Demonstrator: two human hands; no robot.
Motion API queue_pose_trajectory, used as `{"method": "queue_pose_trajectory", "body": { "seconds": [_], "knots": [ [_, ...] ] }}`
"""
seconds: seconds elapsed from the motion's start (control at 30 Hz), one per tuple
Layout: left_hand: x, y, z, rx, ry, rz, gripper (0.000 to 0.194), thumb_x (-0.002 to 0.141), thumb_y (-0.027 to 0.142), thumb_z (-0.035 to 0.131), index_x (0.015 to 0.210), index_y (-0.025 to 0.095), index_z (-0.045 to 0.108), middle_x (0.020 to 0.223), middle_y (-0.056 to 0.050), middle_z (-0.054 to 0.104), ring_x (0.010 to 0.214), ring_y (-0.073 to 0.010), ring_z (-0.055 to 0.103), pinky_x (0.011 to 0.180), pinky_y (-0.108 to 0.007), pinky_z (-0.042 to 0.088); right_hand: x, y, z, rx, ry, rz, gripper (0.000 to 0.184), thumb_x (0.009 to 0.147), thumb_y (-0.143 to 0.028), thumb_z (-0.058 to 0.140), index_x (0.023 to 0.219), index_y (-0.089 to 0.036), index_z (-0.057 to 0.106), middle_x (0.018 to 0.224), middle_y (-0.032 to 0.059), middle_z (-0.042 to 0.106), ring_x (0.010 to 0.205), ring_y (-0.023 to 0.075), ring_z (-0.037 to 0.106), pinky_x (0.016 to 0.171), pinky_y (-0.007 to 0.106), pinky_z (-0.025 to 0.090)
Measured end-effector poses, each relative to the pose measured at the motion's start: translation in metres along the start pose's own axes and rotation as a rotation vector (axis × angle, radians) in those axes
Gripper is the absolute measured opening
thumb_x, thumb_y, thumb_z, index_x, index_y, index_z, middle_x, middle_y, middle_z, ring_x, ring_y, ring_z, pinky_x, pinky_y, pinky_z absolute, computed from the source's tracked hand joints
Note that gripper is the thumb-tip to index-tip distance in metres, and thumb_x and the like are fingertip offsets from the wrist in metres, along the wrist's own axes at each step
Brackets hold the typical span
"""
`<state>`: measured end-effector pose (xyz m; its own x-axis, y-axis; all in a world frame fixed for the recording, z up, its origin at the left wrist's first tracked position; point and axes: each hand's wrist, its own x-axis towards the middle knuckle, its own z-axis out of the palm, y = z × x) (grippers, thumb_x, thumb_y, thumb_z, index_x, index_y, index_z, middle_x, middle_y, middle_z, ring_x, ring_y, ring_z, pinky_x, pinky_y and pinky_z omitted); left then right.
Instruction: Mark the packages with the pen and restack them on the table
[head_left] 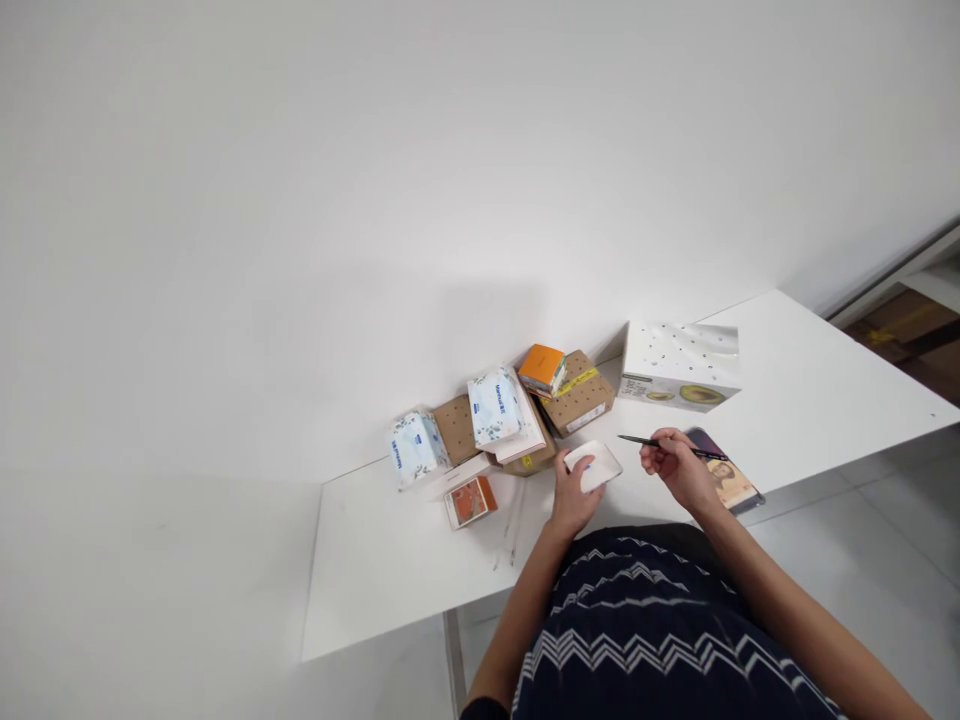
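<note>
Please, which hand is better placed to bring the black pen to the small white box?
Probably the right hand: it holds the black pen, with its tip near the small white box. The left hand is occupied holding that box.

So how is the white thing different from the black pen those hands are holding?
The white thing is broad with rounded corners; the black pen is long and thin. The white thing is in the left hand, the black pen in the right hand. Both are held.
</note>
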<state>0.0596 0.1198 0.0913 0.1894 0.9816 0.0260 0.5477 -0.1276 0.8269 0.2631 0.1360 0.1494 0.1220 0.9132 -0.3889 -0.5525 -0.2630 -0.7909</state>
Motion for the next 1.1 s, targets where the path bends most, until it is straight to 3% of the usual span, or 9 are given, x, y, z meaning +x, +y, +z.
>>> {"method": "queue_pose_trajectory", "body": {
  "seconds": [0.13,0.23,0.37,0.53,0.67,0.93,1.1],
  "knots": [
    [-0.001,0.003,0.002,-0.007,0.009,-0.025,0.053,0.069,0.020,0.073,0.119,0.024,0.057,0.142,-0.010,0.026,0.134,-0.0323,0.034,0.111,-0.049,0.032,0.000,-0.002,0.008,-0.097,-0.056,-0.026,0.018,0.074,-0.034,0.060,0.088,-0.023,0.062,0.081,0.0044,0.071,0.066,0.0180,0.063,0.062,0.033,0.047],
    [-0.007,0.003,0.002,-0.059,0.059,-0.052,0.061,0.070,0.032,0.073,0.126,0.021,0.050,0.142,-0.013,0.030,0.135,-0.0312,0.034,0.111,-0.049,0.031,0.002,0.005,0.013,-0.330,-0.059,-0.127,0.010,0.073,-0.030,0.064,0.078,-0.023,0.059,0.064,-0.0015,0.062,0.059,0.0149,0.055,0.059,0.030,0.043],
    [-0.011,0.001,0.003,-0.137,0.141,-0.053,0.048,0.083,0.035,0.059,0.127,0.019,0.048,0.139,-0.014,0.042,0.133,-0.0268,0.038,0.112,-0.048,0.030,0.002,0.019,0.026,-0.489,-0.112,-0.191,0.012,0.075,-0.030,0.062,0.070,-0.024,0.053,0.052,-0.0063,0.048,0.050,0.0124,0.043,0.051,0.027,0.035],
    [-0.008,0.001,0.011,-0.279,0.219,-0.216,0.048,0.086,0.033,0.055,0.131,0.021,0.044,0.135,-0.013,0.051,0.124,-0.0249,0.049,0.105,-0.045,0.038,0.008,0.035,0.040,-0.533,-0.273,-0.118,0.016,0.078,-0.036,0.059,0.087,-0.023,0.061,0.074,0.0000,0.066,0.067,0.0171,0.059,0.066,0.032,0.048],
    [-0.003,0.004,0.016,-0.424,0.243,-0.338,0.054,0.084,0.029,0.058,0.134,0.020,0.040,0.135,-0.013,0.053,0.122,-0.0237,0.053,0.102,-0.042,0.042,0.015,0.042,0.040,-0.657,-0.291,-0.112,0.016,0.077,-0.036,0.058,0.085,-0.023,0.062,0.078,0.0010,0.068,0.075,0.0199,0.063,0.072,0.034,0.049],
    [0.009,0.016,0.014,-0.457,0.350,-0.445,0.036,0.079,0.028,0.063,0.114,0.018,0.056,0.113,-0.011,0.065,0.107,-0.0236,0.060,0.097,-0.041,0.044,0.017,0.043,0.040,-0.738,-0.284,-0.129,0.018,0.080,-0.038,0.053,0.087,-0.023,0.058,0.084,0.0017,0.069,0.073,0.0186,0.065,0.072,0.032,0.051],
    [0.013,0.019,0.015,-0.513,0.367,-0.485,0.029,0.076,0.027,0.065,0.103,0.018,0.059,0.101,-0.008,0.067,0.097,-0.0215,0.061,0.092,-0.037,0.044,0.017,0.044,0.039,-0.880,-0.254,-0.287,0.016,0.080,-0.035,0.049,0.085,-0.022,0.057,0.072,-0.0001,0.065,0.061,0.0164,0.059,0.061,0.030,0.048]
  ]
}}
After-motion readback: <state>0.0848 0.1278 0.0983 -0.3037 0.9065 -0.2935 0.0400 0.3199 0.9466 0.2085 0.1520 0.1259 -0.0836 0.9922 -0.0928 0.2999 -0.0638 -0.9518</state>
